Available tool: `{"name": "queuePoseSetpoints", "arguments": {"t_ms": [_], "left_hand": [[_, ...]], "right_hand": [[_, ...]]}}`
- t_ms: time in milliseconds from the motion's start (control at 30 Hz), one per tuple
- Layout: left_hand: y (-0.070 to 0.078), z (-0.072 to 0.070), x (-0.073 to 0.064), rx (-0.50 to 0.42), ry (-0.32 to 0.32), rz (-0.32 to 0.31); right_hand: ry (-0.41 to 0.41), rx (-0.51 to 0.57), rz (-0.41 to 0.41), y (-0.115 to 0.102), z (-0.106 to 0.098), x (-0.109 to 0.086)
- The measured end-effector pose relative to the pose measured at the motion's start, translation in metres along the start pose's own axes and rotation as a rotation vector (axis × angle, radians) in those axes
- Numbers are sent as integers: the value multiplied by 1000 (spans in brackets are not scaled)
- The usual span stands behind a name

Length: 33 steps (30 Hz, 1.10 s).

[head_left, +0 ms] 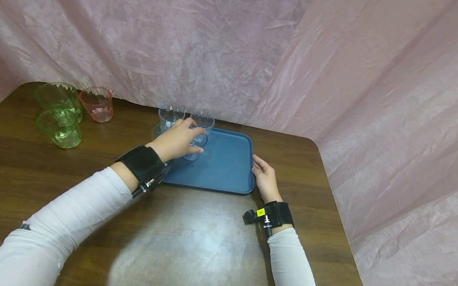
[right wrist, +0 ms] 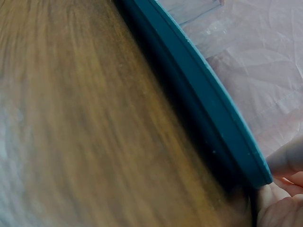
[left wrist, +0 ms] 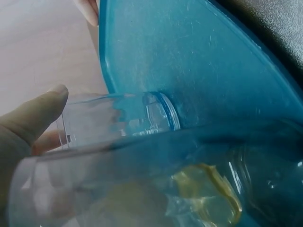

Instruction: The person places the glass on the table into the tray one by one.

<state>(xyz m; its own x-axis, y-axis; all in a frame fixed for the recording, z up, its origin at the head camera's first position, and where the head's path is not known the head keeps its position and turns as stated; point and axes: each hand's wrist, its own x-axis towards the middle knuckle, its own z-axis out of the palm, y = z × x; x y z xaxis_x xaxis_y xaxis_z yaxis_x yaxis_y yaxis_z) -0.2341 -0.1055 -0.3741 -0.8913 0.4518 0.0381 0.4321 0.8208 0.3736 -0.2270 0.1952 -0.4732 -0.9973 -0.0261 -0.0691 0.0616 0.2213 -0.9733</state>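
Note:
My left hand [head_left: 179, 141] reaches over the left part of a blue tray [head_left: 227, 165] with its thumb and fingers at the rim of a clear cup [head_left: 191, 155]. In the left wrist view this clear cup [left wrist: 118, 118] has its base on the tray, and the thumb lies right at its rim. A nearer clear cup [left wrist: 118, 184], yellowish at its base, fills the bottom of that view. Two more clear cups, one behind the fingers [head_left: 204, 120] and one farther left [head_left: 171, 115], are at the back. My right hand [head_left: 265, 176] grips the tray's right edge, thumb above and fingers below.
At the back left of the wooden table [head_left: 26, 170] stand a larger green cup [head_left: 56, 95], a smaller green cup [head_left: 66, 135] and a pink cup [head_left: 99, 106]. A pink curtain [head_left: 226, 51] hangs behind the table and along its right side.

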Motion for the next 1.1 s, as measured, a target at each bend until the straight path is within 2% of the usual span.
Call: {"name": "queuePoseSetpoints", "arguments": {"t_ms": [233, 533, 833, 1100], "left_hand": [[-3, -9, -9, -16, 0, -17], [-13, -14, -17, -6, 36, -12], [-30, -19, -30, -30, 123, -20], [-50, -31, -43, -64, 194, -91]], "right_hand": [[-1, -14, -12, 0, 0, 1], [-4, -12, 3, -2, 0, -1], [-1, -14, -11, 0, 0, -1], [6, -8, -35, 2, 2, 1]]}}
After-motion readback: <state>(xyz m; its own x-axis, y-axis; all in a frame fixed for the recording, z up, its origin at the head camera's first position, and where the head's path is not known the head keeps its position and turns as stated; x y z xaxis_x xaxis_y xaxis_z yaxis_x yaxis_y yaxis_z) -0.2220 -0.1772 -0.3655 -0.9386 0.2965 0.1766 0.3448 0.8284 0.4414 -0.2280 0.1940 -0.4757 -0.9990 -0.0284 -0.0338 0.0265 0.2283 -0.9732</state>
